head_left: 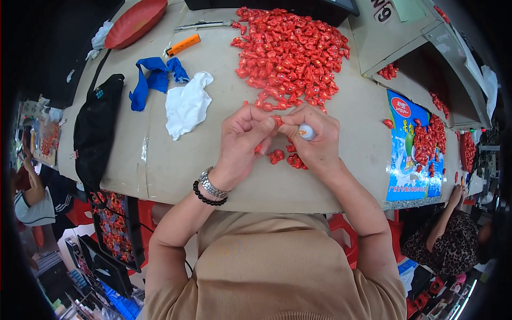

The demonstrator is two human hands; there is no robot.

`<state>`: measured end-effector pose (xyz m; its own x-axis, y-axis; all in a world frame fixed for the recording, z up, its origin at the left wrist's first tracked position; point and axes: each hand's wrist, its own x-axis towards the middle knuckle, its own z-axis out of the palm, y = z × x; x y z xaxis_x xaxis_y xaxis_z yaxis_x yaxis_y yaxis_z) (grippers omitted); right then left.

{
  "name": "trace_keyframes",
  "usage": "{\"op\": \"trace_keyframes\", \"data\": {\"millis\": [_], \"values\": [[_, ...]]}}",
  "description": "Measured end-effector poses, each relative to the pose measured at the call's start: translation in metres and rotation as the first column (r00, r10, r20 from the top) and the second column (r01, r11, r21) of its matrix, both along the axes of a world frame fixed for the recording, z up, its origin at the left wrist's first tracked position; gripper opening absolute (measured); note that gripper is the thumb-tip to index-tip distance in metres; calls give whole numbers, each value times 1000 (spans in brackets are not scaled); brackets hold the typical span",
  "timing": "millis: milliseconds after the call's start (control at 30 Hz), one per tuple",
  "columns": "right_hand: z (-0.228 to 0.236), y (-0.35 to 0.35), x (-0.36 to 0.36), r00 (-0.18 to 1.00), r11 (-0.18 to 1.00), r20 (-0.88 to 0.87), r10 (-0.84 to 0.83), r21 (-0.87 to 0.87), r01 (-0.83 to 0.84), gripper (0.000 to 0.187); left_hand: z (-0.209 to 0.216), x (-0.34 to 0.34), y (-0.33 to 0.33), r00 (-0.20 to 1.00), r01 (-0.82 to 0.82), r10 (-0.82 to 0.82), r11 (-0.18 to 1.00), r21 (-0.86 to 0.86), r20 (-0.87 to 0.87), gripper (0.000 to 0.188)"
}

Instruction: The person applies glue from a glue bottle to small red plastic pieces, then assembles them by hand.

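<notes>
My left hand, with a metal watch and a dark bead bracelet at its wrist, pinches a small red plastic piece. Fingertips of my right hand meet it from the other side. That hand also grips a white pen-like tool, whose round end with an orange mark faces up; its tip is hidden. Another bit of red shows at my left fingers. Below my hands lie a few loose red pieces. A large heap of similar glossy pieces spreads beyond my hands.
Left of my hands are a white cloth, blue cloth strips, an orange box-like bar, a red dish and a black bag. At right, a blue printed sheet bears red pieces beside a grey shelf. Other people sit either side.
</notes>
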<state>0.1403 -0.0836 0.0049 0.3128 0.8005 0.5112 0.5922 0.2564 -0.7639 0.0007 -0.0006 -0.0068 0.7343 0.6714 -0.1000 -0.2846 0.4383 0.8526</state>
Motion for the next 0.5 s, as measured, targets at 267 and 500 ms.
{"op": "trace_keyframes", "data": {"millis": [267,500], "values": [[0,-2,0,999,1000,34,-15,18,14,22,0,0,-3,1000,1,-1,1000,-16,5,8],[3,5,3,999,999,48,-25,34,23,22,0,6,4,1000,-8,8,1000,0,14,9]]}}
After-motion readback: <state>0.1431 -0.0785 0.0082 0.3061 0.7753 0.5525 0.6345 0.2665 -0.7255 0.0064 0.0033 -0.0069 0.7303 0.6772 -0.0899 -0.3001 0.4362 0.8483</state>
